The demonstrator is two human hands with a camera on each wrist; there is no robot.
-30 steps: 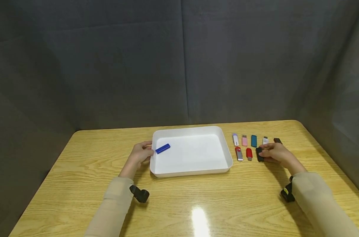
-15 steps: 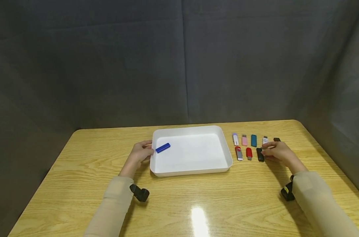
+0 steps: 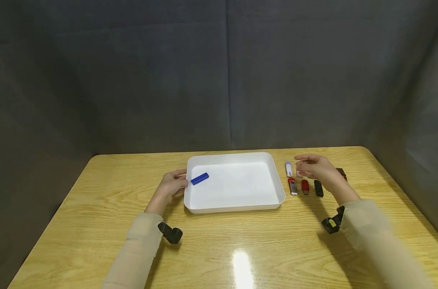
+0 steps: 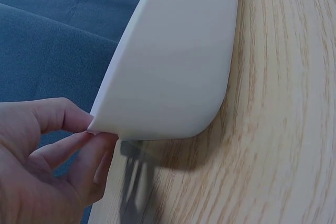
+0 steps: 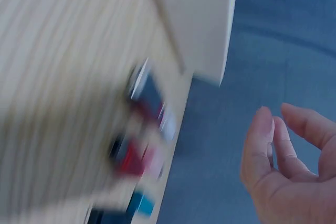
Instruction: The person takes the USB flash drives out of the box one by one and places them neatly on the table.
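Observation:
My left hand (image 3: 172, 186) pinches the left wall of the white tray (image 3: 237, 209); in the left wrist view its thumb and fingers (image 4: 77, 119) meet at the rim corner. One blue USB stick (image 3: 199, 178) lies at the left inside the tray. My right hand (image 3: 318, 168) hovers over the USB sticks right of the tray, fingers apart and loosely bent, with no stick visible in its grasp. Below it lie a black stick (image 3: 318, 188), a red one (image 3: 305, 187) and a red-and-silver one (image 3: 293, 187). A white-and-lavender stick (image 3: 288, 169) lies behind. The hand covers several back-row sticks.
A dark stick (image 3: 341, 173) shows behind the right wrist. The wooden table (image 3: 211, 245) ends at a dark grey cloth (image 3: 161, 80). Black wrist cameras hang under both sleeves. In the right wrist view, the sticks are blurred beside the tray wall (image 5: 202, 24).
My right hand has drawn away from the black stick, moving left and back over the other sticks. The black stick stays on the table. My left hand keeps its hold on the tray.

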